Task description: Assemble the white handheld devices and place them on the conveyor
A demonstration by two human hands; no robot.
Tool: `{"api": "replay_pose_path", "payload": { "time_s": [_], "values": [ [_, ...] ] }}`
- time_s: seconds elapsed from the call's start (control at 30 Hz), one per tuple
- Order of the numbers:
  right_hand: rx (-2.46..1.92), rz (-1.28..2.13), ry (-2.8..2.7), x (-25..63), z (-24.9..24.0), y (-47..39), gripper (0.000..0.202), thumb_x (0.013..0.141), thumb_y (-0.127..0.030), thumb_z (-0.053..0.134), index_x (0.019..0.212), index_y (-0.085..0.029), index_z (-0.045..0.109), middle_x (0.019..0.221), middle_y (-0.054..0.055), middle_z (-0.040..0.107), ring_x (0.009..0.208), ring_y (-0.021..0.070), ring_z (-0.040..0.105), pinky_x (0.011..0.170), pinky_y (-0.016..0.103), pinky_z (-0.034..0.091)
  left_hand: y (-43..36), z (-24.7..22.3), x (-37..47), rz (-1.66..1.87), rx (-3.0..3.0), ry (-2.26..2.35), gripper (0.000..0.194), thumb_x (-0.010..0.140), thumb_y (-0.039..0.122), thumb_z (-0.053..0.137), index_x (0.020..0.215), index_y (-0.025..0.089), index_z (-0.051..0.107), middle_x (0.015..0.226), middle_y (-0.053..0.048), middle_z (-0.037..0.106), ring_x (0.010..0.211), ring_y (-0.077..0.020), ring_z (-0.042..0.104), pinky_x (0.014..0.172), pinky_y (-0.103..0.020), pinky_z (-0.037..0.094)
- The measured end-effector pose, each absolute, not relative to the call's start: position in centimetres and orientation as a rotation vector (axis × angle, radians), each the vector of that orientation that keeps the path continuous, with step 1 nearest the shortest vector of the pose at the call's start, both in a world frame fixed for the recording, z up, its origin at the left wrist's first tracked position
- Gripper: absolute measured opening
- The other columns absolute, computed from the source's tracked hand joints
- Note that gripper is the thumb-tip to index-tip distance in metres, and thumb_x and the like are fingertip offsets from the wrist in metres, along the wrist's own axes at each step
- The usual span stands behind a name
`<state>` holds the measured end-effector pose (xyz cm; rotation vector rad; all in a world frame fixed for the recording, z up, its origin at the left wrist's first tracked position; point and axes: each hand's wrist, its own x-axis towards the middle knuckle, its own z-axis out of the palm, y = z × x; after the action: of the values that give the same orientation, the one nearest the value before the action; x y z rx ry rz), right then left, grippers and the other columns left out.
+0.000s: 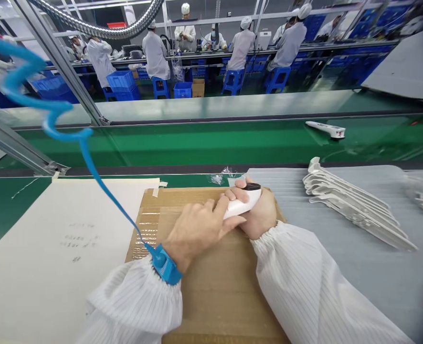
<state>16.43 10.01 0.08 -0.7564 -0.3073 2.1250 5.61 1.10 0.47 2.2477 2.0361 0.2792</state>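
Observation:
A white handheld device with a black end [243, 203] is held between my two hands, above a sheet of brown cardboard [226, 286]. My left hand [199, 227], with a blue wrist strap [167, 267] at its cuff, has thumb and fingers closed on the near end of the device. Around the end with the black part wraps my right hand [263, 212], its fingers curled over the far side. Part of the device is hidden behind the fingers, so its exact kind does not show.
White plastic shell pieces [354, 205] lie stacked on a grey foam sheet [386, 272] at right. A similar white device [326, 129] rests on the green conveyor belt [197, 145]. White paper [36, 248] covers the left side. A blue coiled cord [97, 177] crosses over it. Co-workers sit beyond.

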Motion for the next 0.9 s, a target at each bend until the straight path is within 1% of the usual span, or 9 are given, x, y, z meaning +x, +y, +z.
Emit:
{"api": "replay_pose_path", "payload": {
  "time_s": [0.07,0.17,0.23,0.3,0.37,0.43,0.7,0.8,0.9],
  "values": [
    [-0.713,2.147,-0.321,16.7,0.0,10.4,0.052,0.102,-0.05,0.034,0.06,-0.023,0.049,0.039,-0.005,0.032,0.045,0.0134,0.044,0.052,0.025,0.047,1.1,0.5,5.7,0.268,2.222,2.087,0.063,0.097,0.064,0.034,0.137,0.02,0.056,0.098,-0.013,0.074,0.078,-0.0299,0.072,0.061,-0.035,0.05],
    [-0.658,2.239,-0.462,16.7,0.0,10.5,0.048,0.102,-0.052,0.037,0.074,-0.021,0.06,0.056,-0.002,0.054,0.062,0.0143,0.058,0.065,0.026,0.053,1.2,0.2,4.8,0.421,2.057,2.223,0.054,0.098,0.061,0.037,0.126,0.023,0.063,0.094,-0.01,0.075,0.077,-0.0288,0.072,0.062,-0.036,0.051],
    [-0.6,2.271,-0.574,16.3,0.0,10.2,0.042,0.104,-0.048,0.038,0.086,-0.021,0.065,0.079,0.002,0.067,0.082,0.0147,0.066,0.081,0.027,0.055,1.3,-0.3,4.0,0.687,1.945,2.305,0.045,0.1,0.055,0.039,0.124,0.024,0.062,0.103,-0.009,0.074,0.09,-0.0282,0.071,0.073,-0.038,0.053],
    [-0.541,2.273,-0.682,15.7,-0.2,9.4,0.035,0.104,-0.043,0.042,0.093,-0.021,0.067,0.096,0.003,0.071,0.1,0.0154,0.066,0.096,0.029,0.052,1.3,-0.7,3.5,1.0,1.899,2.257,0.043,0.1,0.049,0.047,0.132,0.022,0.056,0.12,-0.009,0.07,0.11,-0.0268,0.066,0.091,-0.041,0.052],
    [-0.515,2.274,-0.788,15.1,-0.5,8.5,0.027,0.102,-0.041,0.048,0.099,-0.022,0.067,0.105,0.004,0.072,0.112,0.0178,0.064,0.105,0.033,0.048,1.3,-0.8,3.6,1.199,1.891,2.146,0.049,0.097,0.046,0.055,0.138,0.02,0.048,0.132,-0.01,0.064,0.123,-0.025,0.059,0.104,-0.042,0.047],
    [-0.519,2.273,-0.853,14.7,-0.9,7.8,0.024,0.099,-0.041,0.054,0.104,-0.022,0.068,0.111,0.005,0.072,0.12,0.0207,0.061,0.11,0.038,0.046,1.2,-0.6,4.1,1.243,1.887,2.109,0.045,0.098,0.044,0.054,0.135,0.02,0.05,0.134,-0.01,0.063,0.124,-0.0242,0.058,0.106,-0.042,0.046],
    [-0.557,2.166,-0.862,14.6,-1.4,7.5,0.018,0.081,-0.038,0.075,0.092,-0.025,0.069,0.103,0.004,0.074,0.121,0.0263,0.061,0.104,0.045,0.052,0.9,0.9,5.5,1.225,2.004,2.068,0.03,0.103,0.033,0.041,0.123,0.02,0.06,0.126,-0.01,0.066,0.119,-0.0233,0.06,0.103,-0.039,0.047],
    [-0.556,2.191,-0.875,14.9,-1.3,7.9,0.021,0.083,-0.042,0.073,0.094,-0.025,0.069,0.102,0.005,0.073,0.12,0.0261,0.06,0.103,0.044,0.052,1.1,0.5,5.0,1.197,2.011,2.05,0.03,0.102,0.035,0.045,0.125,0.022,0.058,0.131,-0.009,0.064,0.123,-0.0236,0.058,0.105,-0.04,0.045],
    [-0.544,2.215,-0.85,15.4,-0.9,8.6,0.022,0.09,-0.046,0.066,0.095,-0.024,0.068,0.1,0.004,0.071,0.116,0.0237,0.061,0.103,0.042,0.051,1.2,-0.2,3.6,1.138,2.063,2.008,0.041,0.097,0.04,0.058,0.134,0.025,0.052,0.136,-0.007,0.062,0.125,-0.0237,0.057,0.107,-0.04,0.042]
  ]
}}
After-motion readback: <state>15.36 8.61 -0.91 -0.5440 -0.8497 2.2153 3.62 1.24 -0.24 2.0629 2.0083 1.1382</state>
